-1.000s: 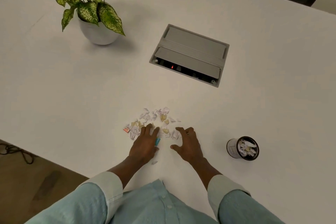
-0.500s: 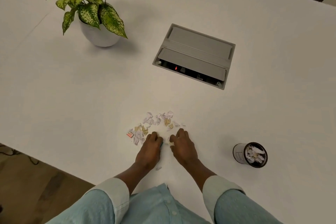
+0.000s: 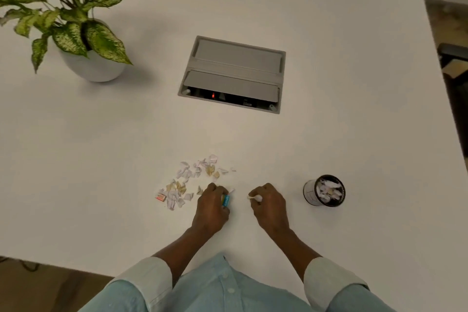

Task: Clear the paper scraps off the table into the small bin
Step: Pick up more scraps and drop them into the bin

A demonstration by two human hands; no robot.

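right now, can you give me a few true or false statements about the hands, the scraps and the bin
1. The small bin already has paper in it. True.
2. The right hand is empty. False: a pale scrap shows at its fingertips.
3. The paper scraps on the table lie to the left of the bin. True.
4. The bin stands beside the potted plant. False: the plant is at the far left corner, and the bin is near the right hand.
5. The left hand is closed around a blue-green piece. True.
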